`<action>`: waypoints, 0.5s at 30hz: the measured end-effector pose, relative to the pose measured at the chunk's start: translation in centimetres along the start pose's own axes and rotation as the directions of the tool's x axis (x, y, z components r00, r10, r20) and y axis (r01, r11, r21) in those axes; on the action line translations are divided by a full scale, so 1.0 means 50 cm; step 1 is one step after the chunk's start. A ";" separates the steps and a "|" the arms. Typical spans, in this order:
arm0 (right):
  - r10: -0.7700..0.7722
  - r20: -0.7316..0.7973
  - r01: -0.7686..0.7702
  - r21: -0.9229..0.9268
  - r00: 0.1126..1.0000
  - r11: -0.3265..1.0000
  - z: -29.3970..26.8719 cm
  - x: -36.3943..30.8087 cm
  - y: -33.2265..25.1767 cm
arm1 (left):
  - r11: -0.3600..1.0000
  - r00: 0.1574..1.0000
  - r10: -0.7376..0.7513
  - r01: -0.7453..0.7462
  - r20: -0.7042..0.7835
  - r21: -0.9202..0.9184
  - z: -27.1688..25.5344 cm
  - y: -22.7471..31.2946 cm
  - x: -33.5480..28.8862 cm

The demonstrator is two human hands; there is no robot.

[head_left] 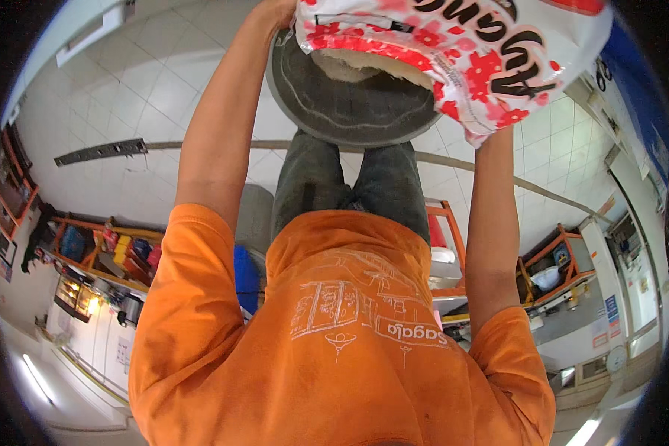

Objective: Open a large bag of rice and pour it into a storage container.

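With both arms stretched out, I have a large white plastic sack (483,63) with red flowers tipped over a round dark grey tub (353,123). Pale, loose contents (342,68) show at the sack's lower edge, above the tub; their kind is too indistinct to tell. My left hand (281,10), cut by the top of the picture, is closed on the sack's left corner. The right forearm (492,186) reaches up under the sack's right end, which hides my right hand and its fingers. A wavy whitish line runs around the tub's inside.
Pale floor tiles (156,82) lie around the tub, crossed by a long narrow strip (253,144) with a dark perforated end (100,152). Orange-framed shelves (97,249) with goods stand at the left, another orange-framed unit (565,260) at the right. A blue object (245,279) is beside my left side.
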State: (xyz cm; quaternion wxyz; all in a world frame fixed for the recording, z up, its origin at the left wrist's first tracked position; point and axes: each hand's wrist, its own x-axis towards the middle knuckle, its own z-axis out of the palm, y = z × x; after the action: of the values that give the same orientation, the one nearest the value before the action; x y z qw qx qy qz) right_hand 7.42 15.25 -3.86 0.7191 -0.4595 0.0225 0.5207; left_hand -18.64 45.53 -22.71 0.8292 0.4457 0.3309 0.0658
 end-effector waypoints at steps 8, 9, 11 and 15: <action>0.114 0.013 -0.113 -0.013 0.993 0.993 0.015 0.003 -0.016 | 0.947 0.994 -0.070 0.092 0.082 -0.307 0.149 0.065 -0.044; 0.128 0.006 -0.128 -0.023 0.992 0.992 0.018 0.006 -0.018 | 0.942 0.994 -0.067 0.093 0.092 -0.323 0.157 0.069 -0.049; 0.151 -0.053 -0.153 -0.039 0.987 0.987 0.021 0.009 -0.011 | 0.931 0.992 -0.057 0.093 0.111 -0.354 0.171 0.076 -0.060; 0.246 0.228 -0.287 0.166 0.942 0.944 -0.020 0.027 -0.014 | 0.916 0.988 -0.022 0.080 0.150 -0.393 0.193 0.094 -0.081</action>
State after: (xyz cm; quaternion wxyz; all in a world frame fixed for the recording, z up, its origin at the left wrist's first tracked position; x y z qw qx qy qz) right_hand 9.03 15.51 -4.67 0.6821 -0.3230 0.0621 0.6531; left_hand -15.02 40.00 -13.34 0.9252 0.2629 0.2621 0.0781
